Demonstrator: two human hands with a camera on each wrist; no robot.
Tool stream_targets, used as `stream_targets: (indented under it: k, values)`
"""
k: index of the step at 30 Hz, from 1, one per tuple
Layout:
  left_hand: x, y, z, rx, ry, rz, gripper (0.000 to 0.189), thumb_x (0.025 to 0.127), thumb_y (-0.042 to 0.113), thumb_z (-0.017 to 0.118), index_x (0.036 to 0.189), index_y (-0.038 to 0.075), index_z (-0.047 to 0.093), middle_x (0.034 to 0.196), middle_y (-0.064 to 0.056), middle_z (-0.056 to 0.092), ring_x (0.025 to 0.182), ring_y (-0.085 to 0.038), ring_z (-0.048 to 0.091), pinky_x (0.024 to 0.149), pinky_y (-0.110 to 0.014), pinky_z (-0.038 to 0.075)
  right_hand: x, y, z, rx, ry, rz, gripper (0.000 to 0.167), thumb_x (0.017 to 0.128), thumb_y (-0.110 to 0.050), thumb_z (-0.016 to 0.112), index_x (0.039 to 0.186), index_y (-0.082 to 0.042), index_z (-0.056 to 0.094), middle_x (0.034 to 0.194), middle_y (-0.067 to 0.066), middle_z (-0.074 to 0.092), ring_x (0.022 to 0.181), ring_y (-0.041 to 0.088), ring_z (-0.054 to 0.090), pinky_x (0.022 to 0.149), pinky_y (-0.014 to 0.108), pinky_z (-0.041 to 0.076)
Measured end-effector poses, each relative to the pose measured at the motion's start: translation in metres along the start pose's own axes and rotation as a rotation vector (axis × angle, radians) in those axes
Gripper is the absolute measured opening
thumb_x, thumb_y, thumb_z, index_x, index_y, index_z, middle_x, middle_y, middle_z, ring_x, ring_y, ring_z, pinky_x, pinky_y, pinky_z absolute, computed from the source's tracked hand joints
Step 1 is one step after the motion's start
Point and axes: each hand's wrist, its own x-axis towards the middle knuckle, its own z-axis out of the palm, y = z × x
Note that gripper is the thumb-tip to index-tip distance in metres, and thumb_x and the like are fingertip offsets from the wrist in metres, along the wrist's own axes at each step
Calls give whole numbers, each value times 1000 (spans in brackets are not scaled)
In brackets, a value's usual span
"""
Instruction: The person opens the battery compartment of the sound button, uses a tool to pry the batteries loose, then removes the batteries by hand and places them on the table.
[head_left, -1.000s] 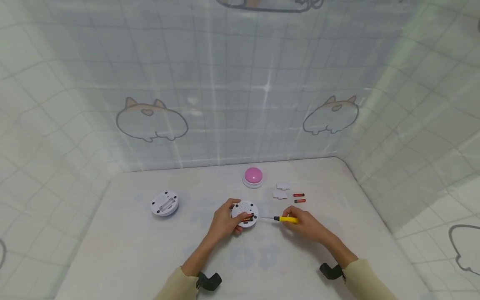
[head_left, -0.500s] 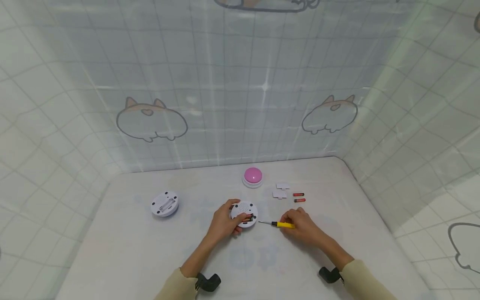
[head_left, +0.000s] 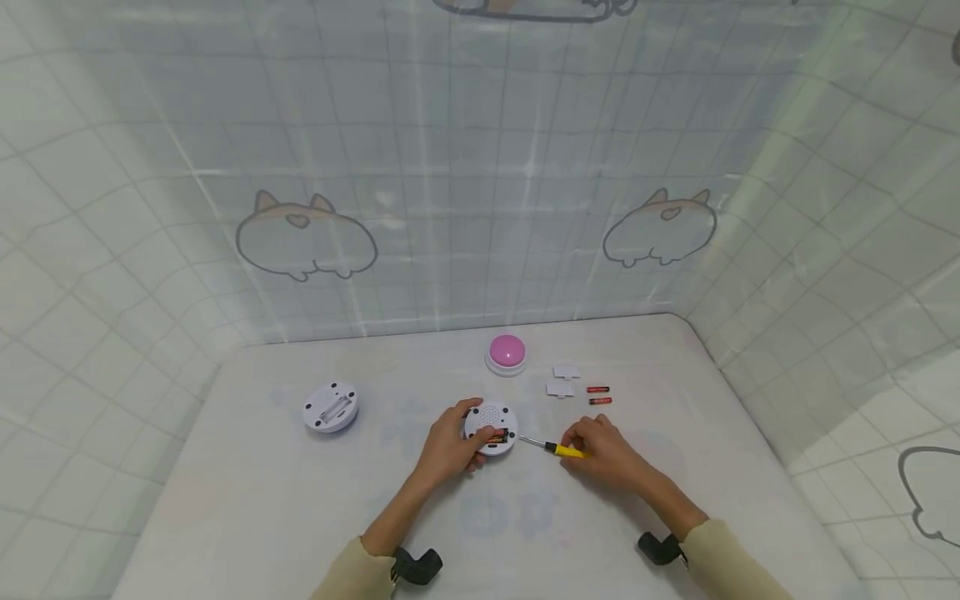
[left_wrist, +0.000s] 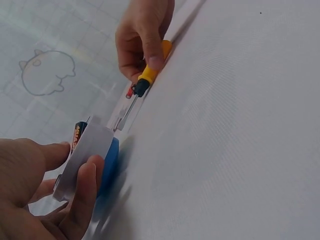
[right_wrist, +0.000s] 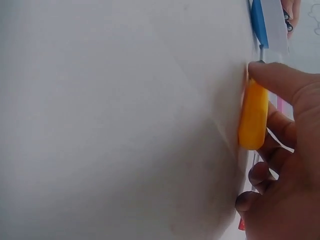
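A round white disc [head_left: 491, 414], perforated on its upturned face and domed in blue beneath, is clamped in the fingers of the left hand [head_left: 445, 446] near the middle of the worktop [head_left: 300, 517]. A smooth yellow-handled screwdriver [head_left: 554, 448] is pinched by the fingers of the right hand [head_left: 607, 452], its slim metal tip just beside the disc.

Beige sleeves [head_left: 356, 573], black wrist cameras [head_left: 418, 567]

Both forearms [head_left: 403, 507] slant inward toward the far edge of the counter [head_left: 420, 367]. The left hand [head_left: 448, 446] grips, thumb on top; the right hand [head_left: 606, 450] pinches between thumb and curled fingers.
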Motion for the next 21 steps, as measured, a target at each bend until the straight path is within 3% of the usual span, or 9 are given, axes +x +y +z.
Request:
stream_targets:
  k: [6, 11, 21]
  values:
    - [-1, -2, 2, -1, 10, 5, 59, 95, 30, 71, 147, 13, 49, 135, -24, 52, 48, -11, 63, 44, -29, 52, 8, -5, -2, 75, 45, -42, 23, 87, -29, 79, 107, -27, 67, 87, -10, 54, 92, 13, 44, 76, 30, 40]
    - [-1, -3, 2, -34, 9, -4, 57, 96, 29, 70, 147, 13, 49, 135, -22, 52, 48, -13, 64, 44, -30, 53, 20, -25, -3, 156, 80, -94, 23, 91, -29, 76, 113, -24, 69, 89, -10, 56, 91, 14, 49, 76, 30, 44]
    - [-1, -7, 3, -47, 7, -10, 54, 97, 29, 69, 146, 16, 49, 134, -20, 52, 50, -14, 65, 46, -29, 53, 38, -58, 9, 164, -2, -231, 28, 92, -33, 74, 119, -26, 68, 92, -11, 57, 93, 15, 53, 81, 31, 47]
